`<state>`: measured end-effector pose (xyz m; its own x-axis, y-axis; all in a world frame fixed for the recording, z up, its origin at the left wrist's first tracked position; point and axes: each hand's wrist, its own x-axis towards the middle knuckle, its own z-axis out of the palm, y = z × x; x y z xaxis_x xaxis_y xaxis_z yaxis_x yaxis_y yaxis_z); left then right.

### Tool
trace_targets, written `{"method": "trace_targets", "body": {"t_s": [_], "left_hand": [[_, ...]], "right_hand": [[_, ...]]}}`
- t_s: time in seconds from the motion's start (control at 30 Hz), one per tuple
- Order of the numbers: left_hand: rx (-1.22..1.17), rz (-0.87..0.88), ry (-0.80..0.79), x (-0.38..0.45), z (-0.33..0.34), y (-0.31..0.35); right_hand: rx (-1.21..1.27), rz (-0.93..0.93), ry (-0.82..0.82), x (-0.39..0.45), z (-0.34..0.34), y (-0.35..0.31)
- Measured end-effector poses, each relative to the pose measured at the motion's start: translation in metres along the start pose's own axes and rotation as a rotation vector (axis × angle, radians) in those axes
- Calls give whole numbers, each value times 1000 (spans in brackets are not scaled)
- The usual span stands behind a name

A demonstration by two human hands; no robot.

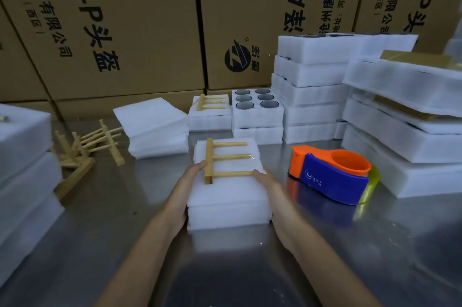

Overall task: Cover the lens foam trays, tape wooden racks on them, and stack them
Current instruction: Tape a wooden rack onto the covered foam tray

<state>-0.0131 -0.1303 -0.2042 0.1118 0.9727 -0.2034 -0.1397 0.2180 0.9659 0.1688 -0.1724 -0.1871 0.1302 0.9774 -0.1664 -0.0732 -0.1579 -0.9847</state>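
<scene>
On the steel bench (100, 219), your left hand (186, 189) and right hand (266, 181) clasp the covered white foam tray (227, 204) bearing a pale wooden rack (220, 160); light, squashy, so hold its sides.

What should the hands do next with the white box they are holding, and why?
Probably lift the foam tray and carry it to a stack. The wooden rack already lies on top with shiny tape across it, and the left hand and right hand hold both sides.
</scene>
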Motion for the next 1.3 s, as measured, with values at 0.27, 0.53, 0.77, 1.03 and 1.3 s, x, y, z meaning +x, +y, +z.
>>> {"method": "trace_targets", "body": {"t_s": [0.27, 0.53, 0.77, 1.03, 1.3], "left_hand": [[-41, 132, -75, -9, -2, 1], [-97, 162, -149, -23, 7, 10], [-194, 125, -127, -33, 7, 15], [-107, 137, -108, -43, 17, 18], [-54, 195, -121, -54, 29, 22]], "right_hand": [[19, -209, -37, -20, -4, 1], [133, -284, -31, -33, -13, 15], [191, -284, -156, -32, -18, 15], [91, 5, 53, -32, -18, -2], [229, 5, -115, -31, -35, -3]]}}
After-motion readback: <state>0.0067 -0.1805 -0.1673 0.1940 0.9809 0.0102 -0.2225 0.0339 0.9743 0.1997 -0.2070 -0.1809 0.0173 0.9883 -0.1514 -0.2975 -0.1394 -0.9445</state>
